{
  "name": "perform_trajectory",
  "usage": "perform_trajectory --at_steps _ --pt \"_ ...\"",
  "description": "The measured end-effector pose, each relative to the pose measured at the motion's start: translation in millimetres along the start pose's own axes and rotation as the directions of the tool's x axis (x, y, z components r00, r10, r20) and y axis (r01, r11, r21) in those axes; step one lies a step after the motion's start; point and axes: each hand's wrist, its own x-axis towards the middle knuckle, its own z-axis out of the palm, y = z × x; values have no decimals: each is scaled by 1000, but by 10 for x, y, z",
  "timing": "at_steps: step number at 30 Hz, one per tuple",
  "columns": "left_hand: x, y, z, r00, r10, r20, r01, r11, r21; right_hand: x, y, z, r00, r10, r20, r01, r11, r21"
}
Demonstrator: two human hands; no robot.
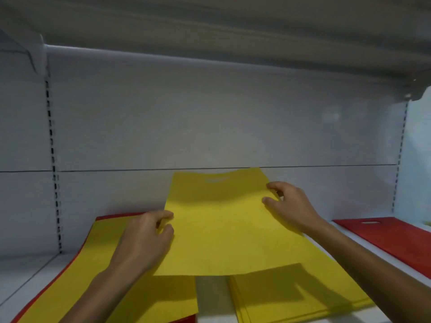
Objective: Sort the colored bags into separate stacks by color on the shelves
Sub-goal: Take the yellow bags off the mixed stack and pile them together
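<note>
I hold a flat yellow bag (pixel 224 224) in the air above the white shelf (pixel 210 297), its cut-out handle pointing at the back wall. My left hand (pixel 144 243) pinches its left edge and my right hand (pixel 289 206) pinches its right edge. Under the left hand lies a mixed pile (pixel 140 297), yellow on top with red bags showing at its edges. Under the right side of the held bag sits a stack of yellow bags (pixel 298 297). A red bag (pixel 384 236) lies flat at the far right of the shelf.
The white back wall (pixel 210 127) has slotted uprights at left (pixel 52 159) and right (pixel 400 155). Another shelf (pixel 210 31) hangs overhead. A strip of bare shelf separates the two yellow piles.
</note>
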Motion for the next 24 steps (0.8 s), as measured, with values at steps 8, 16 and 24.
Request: perform_trajectory --at_steps 8,16,24 --pt "-94 612 809 988 21 156 -37 994 99 -50 938 -326 988 60 145 -31 981 -193" --pt "-426 766 1381 958 -71 277 -7 963 269 -204 1663 -83 913 138 385 -36 965 -260" --pt "-626 731 1637 930 -181 320 55 929 365 -315 1962 129 856 221 468 -44 932 -359"
